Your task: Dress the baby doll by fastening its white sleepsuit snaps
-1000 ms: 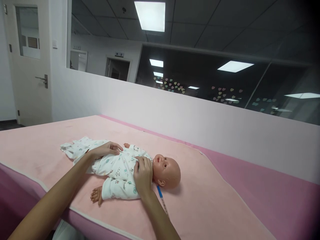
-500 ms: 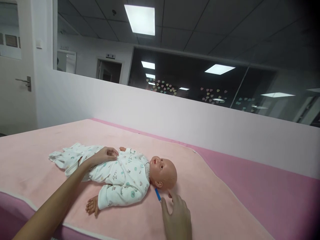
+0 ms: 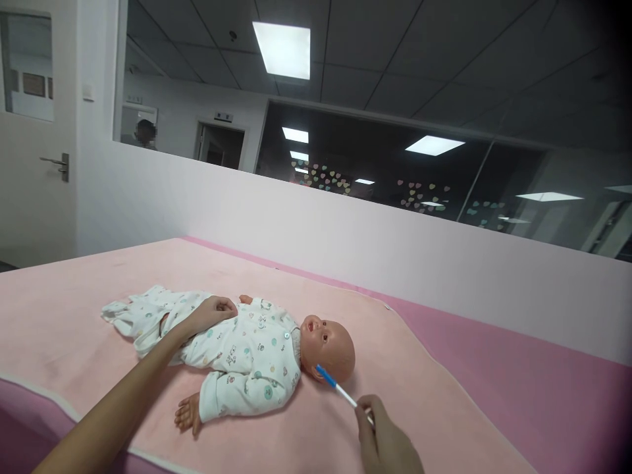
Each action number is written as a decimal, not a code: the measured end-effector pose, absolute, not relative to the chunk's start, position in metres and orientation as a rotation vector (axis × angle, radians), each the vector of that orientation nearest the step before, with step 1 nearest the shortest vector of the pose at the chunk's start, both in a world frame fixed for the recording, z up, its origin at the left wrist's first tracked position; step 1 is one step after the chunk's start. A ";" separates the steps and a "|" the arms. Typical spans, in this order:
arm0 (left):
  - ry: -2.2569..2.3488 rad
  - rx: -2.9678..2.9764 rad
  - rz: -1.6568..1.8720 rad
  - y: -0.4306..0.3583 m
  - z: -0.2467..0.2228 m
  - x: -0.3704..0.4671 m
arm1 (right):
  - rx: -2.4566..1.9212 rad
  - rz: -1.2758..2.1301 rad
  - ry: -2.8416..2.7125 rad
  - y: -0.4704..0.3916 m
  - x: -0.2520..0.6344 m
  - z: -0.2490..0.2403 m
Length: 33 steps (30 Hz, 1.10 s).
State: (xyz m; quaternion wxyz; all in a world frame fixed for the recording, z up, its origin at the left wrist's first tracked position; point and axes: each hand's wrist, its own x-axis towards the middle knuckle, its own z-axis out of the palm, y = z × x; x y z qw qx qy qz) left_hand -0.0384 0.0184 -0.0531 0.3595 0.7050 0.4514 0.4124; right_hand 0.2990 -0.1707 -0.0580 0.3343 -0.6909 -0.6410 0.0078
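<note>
One doll (image 3: 276, 345) in a printed white romper, supine on one pale pink blanket (image 3: 444, 395) over the pink counter (image 3: 543, 388), head toward the right. One thin white stick with a blue tip (image 3: 336, 386), tip beside the doll's ear. Two hands: left hand (image 3: 210, 312) loosely curled, palm down on the doll's belly, forearm extended; right hand (image 3: 388, 441) low in view, fingers pinching the stick's rear end.
</note>
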 end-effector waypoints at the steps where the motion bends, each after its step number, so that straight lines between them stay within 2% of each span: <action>1: 1.159 1.813 1.072 0.019 -0.053 -0.038 | -1.732 0.016 -1.633 -0.172 0.294 -0.036; 6: 1.162 1.779 1.086 0.019 -0.054 -0.037 | -1.426 0.071 -1.555 -0.143 0.273 0.086; 9: 1.165 1.779 1.083 0.018 -0.053 -0.037 | -1.143 0.510 -1.538 -0.110 0.265 0.146; 11: 1.156 1.784 1.082 0.018 -0.053 -0.038 | -0.888 0.699 -1.550 -0.090 0.255 0.169; 13: 1.150 1.779 1.085 0.020 -0.054 -0.039 | -0.756 0.706 -1.642 -0.075 0.240 0.173; 18: 1.134 1.754 1.103 0.030 -0.062 -0.040 | -0.769 0.531 -1.817 -0.065 0.203 0.157; 23: 1.133 1.735 1.138 0.032 -0.063 -0.039 | -0.641 0.494 -1.720 -0.077 0.205 0.163; 29: 1.155 1.755 1.136 0.024 -0.058 -0.039 | -0.766 0.443 -1.784 -0.074 0.206 0.158; 33: 1.139 1.770 1.118 0.029 -0.062 -0.040 | -0.698 0.468 -1.724 -0.072 0.213 0.158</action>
